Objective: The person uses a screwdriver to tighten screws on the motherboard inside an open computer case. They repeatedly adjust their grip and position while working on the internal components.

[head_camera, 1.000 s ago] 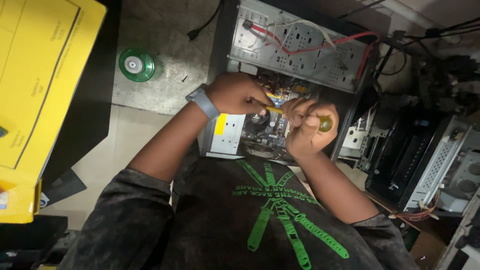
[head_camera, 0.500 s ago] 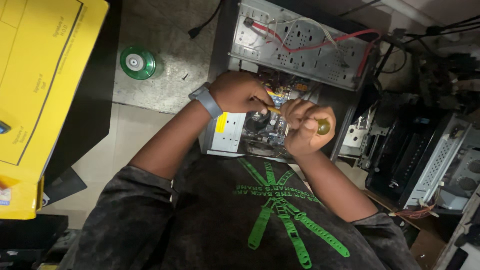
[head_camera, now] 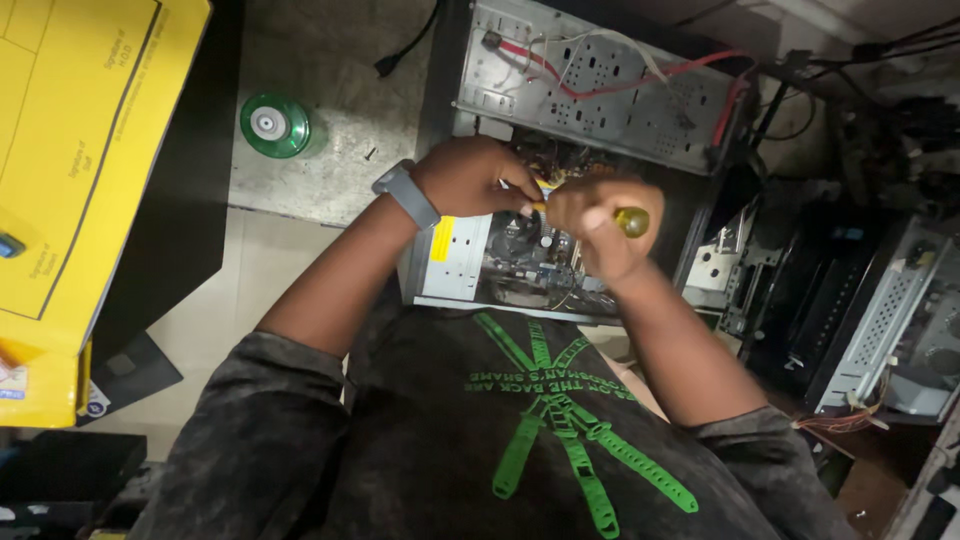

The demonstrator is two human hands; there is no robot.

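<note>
Two hands [head_camera: 470, 180] [head_camera: 590, 225], one screwdriver [head_camera: 625, 220], one open computer case [head_camera: 600, 95], one green disc spindle [head_camera: 274, 124], one yellow box [head_camera: 80, 150].

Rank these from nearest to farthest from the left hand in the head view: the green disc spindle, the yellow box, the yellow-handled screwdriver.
1. yellow-handled screwdriver: just right of the left hand, gripped by the right hand.
2. green disc spindle: on the floor to the left, past the grey wristband.
3. yellow box: far left edge of the view.
</note>
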